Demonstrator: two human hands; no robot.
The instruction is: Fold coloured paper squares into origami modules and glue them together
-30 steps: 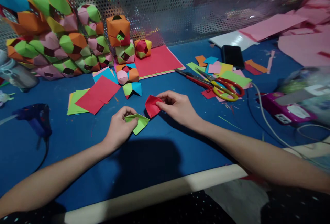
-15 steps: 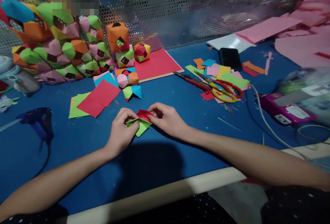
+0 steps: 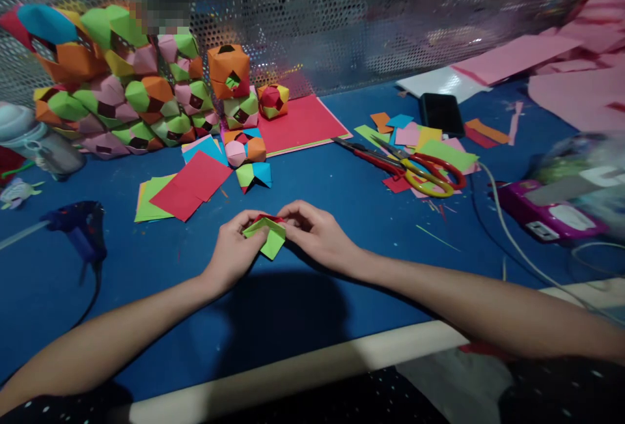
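Between my two hands is a folded paper piece (image 3: 272, 241), green on the near side with a red part showing along its back edge. My left hand (image 3: 238, 245) is closed on its left side, thumb across the green face. On the right, my right hand (image 3: 315, 232) pinches the piece's upper right edge, and its fingertips are partly hidden. Just beyond my hands lies a small folded unit (image 3: 254, 176) of green, yellow and blue paper. To the left of that rest red paper sheets (image 3: 191, 184) on top of green ones (image 3: 155, 197).
Stacked folded-paper balls (image 3: 149, 101) stand at the back left by a perforated metal panel (image 3: 342, 27). A glue gun (image 3: 81, 225) lies left. Scissors (image 3: 415, 170) lie on paper scraps at right, near a black phone (image 3: 442, 113) and a purple power strip (image 3: 549, 209) with cables.
The red part has tipped down behind the green part, so less of it shows. My right hand has moved in closer against the piece. The view has shifted slightly.
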